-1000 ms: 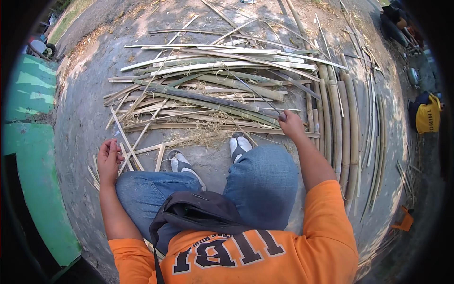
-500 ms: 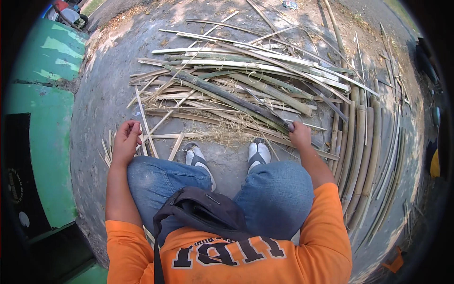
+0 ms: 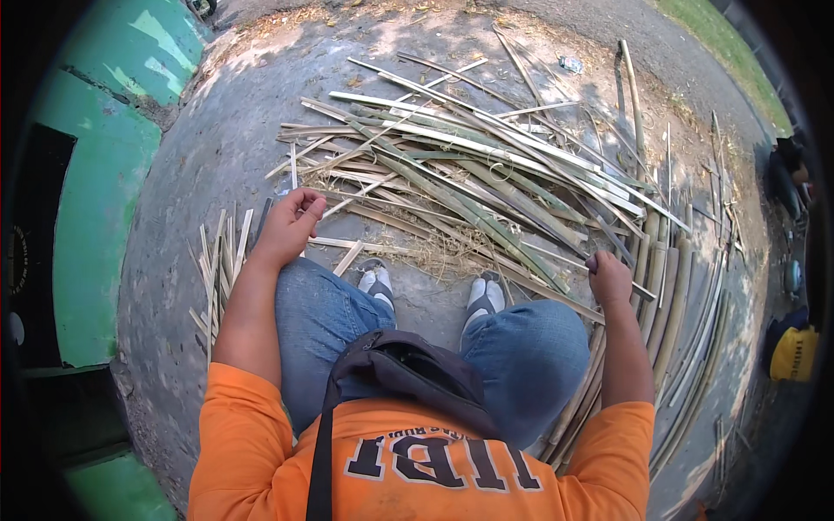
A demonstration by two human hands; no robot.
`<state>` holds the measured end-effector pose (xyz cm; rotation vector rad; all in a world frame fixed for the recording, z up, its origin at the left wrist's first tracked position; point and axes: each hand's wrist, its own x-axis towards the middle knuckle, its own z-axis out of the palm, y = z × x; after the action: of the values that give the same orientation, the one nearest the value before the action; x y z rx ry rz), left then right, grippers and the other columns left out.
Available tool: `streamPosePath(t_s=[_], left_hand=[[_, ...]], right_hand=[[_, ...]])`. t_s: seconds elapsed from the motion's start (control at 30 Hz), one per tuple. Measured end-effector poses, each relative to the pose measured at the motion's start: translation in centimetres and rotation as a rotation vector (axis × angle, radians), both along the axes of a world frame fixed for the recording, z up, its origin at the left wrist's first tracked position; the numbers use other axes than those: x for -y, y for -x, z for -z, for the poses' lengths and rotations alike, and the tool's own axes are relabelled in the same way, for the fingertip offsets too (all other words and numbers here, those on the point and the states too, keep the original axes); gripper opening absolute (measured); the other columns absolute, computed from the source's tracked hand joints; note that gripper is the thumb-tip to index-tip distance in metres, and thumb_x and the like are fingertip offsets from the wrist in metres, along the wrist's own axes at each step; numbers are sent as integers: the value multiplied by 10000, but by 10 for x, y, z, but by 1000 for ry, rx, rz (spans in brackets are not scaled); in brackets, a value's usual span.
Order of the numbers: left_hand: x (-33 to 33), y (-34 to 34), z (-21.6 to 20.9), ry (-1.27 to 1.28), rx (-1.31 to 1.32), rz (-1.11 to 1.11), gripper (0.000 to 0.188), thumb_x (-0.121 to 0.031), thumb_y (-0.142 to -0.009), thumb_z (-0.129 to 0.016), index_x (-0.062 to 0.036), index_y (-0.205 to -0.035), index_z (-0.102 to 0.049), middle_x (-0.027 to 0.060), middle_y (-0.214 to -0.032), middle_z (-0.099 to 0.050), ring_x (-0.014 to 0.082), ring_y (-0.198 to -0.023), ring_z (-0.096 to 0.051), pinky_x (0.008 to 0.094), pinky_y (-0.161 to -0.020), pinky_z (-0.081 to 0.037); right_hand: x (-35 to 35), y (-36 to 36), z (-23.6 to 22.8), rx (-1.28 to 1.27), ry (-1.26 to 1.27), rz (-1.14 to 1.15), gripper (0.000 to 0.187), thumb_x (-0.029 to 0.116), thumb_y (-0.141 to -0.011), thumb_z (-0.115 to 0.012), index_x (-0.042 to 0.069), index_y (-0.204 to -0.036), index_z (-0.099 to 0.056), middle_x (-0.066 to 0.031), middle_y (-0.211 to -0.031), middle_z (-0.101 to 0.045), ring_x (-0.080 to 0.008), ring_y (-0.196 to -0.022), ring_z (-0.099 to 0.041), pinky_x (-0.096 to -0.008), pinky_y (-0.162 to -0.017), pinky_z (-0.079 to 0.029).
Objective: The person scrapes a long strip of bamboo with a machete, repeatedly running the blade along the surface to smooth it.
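Note:
My left hand (image 3: 295, 224) is raised above my left knee with the fingers curled in. Whatever it may hold is too small to make out. Just beyond it a narrow bamboo strip (image 3: 294, 165) lies on the ground. On the right, my right hand (image 3: 611, 280) is closed around the dark handle of a long knife (image 3: 592, 261). Its dark, thin blade seems to point up and left over the pile, hard to tell from the strips. In front of my feet lies a heap of split bamboo (image 3: 486, 148), pale and greenish lengths crossing each other, with curly shavings (image 3: 434, 252) at its near side.
Whole bamboo poles (image 3: 667, 304) lie side by side to my right. Short bamboo slats (image 3: 221, 269) stand or lean beside my left leg. A green wall (image 3: 109, 208) rises at the left. A black bag (image 3: 417, 373) hangs at my waist. A yellow cloth (image 3: 795, 352) is at far right.
The view has turned, so the pile sits further right. My right hand has moved right with the knife, away from the pile's near edge. My left hand stays raised, fingers curled.

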<state>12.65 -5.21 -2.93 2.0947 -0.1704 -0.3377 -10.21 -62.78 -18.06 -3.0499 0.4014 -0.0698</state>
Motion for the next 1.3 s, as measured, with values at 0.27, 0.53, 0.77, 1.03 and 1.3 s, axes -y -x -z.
streamPosePath(t_s=[0.27,0.53,0.77,1.03,1.3], left_hand=[[-7,2,4,70,80,26,238,-245,-1000,-711,-29,-1100,-690,20,-888,-674,87,-733,-595,265,-648,-525],[-2,10,-12,-273,382,245,309,-312,-927,-737,-38,-1068,-715,150,-945,-733,327,-881,-710,427,-808,-561],[7,1,-39,-429,487,443,728,-454,-768,-882,-66,-1320,-607,163,-1305,-623,351,-1226,-612,442,-1046,-498],[-18,-29,-82,-472,700,346,1032,-621,-679,-892,-117,-1484,-488,182,-1457,-515,395,-1381,-491,483,-1168,-391],[-69,-44,-115,-359,453,504,591,-418,-735,-882,-111,-1214,-724,170,-1085,-747,359,-1090,-703,437,-957,-541]], right_hand=[[3,0,-177,319,268,-107,158,159,-858,-743,103,-893,-600,-104,-843,-686,-356,-815,-677,-473,-771,-520],[-34,-9,-327,463,421,-382,122,133,-900,-685,80,-861,-582,-117,-813,-679,-325,-811,-684,-455,-831,-503],[-83,-15,-439,506,547,-487,117,157,-909,-694,72,-895,-615,-118,-836,-709,-332,-843,-711,-449,-831,-518],[-113,14,-503,647,417,-473,185,-16,-805,-685,39,-980,-669,-124,-950,-750,-345,-906,-725,-417,-852,-556],[-171,23,-522,775,469,-732,143,37,-830,-725,52,-930,-624,-115,-1013,-758,-315,-897,-745,-430,-897,-533]])
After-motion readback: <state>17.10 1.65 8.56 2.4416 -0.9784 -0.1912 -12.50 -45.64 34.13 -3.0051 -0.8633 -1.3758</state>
